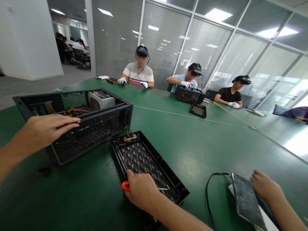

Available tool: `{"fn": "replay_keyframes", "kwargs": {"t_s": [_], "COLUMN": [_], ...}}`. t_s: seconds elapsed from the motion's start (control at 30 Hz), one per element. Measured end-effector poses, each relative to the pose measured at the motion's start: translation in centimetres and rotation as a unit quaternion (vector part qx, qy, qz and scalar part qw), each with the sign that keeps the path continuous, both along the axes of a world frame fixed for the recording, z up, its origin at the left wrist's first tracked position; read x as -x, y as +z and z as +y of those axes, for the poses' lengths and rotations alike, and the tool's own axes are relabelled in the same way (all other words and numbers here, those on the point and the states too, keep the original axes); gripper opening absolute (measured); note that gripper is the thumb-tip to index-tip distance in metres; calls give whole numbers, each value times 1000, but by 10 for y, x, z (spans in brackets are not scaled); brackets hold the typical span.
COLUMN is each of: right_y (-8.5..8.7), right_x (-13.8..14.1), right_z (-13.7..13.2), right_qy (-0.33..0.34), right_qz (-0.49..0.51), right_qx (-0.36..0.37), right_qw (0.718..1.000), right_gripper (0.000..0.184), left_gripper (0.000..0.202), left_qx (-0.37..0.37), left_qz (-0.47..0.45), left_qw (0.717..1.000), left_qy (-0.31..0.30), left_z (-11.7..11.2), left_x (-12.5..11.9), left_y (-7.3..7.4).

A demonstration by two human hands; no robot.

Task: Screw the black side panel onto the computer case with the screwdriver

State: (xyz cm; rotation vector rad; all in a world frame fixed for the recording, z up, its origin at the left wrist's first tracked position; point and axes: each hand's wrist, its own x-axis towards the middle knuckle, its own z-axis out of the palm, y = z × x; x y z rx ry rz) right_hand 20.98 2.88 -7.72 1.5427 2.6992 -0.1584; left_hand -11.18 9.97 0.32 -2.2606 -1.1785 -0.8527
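Green counter (216, 132), busy stuff: left hand (47, 129), pinched together, perhaps steadies the open case (101, 130); right hand (142, 192) clamps an orange handle (125, 185).

Free tabletop (211, 141) beyond black panel (141, 158), computer case (105, 126) blocking left

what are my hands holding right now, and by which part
Your right hand grips an orange-ended tool close to that end, which shows near the thumb; the rest is mostly hidden. Nothing shows in your left hand, whose palm is out of view.
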Motion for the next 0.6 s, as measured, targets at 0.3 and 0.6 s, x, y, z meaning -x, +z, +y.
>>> {"fn": "replay_keyframes", "kwargs": {"t_s": [0.3,0.6], "right_y": [20,90], "right_x": [-13,-69], "right_z": [-4,77], "right_qy": [6,-17], "right_qz": [51,363], "right_qx": [-31,-117], "right_qw": [998,924], "right_gripper": [42,24], "left_gripper": [28,27], "left_qx": [167,220], "left_qz": [-23,-29], "left_qw": [980,964], "left_qy": [-109,-150], "left_z": [65,145], "left_x": [-145,-179], "left_y": [-32,-90]}}
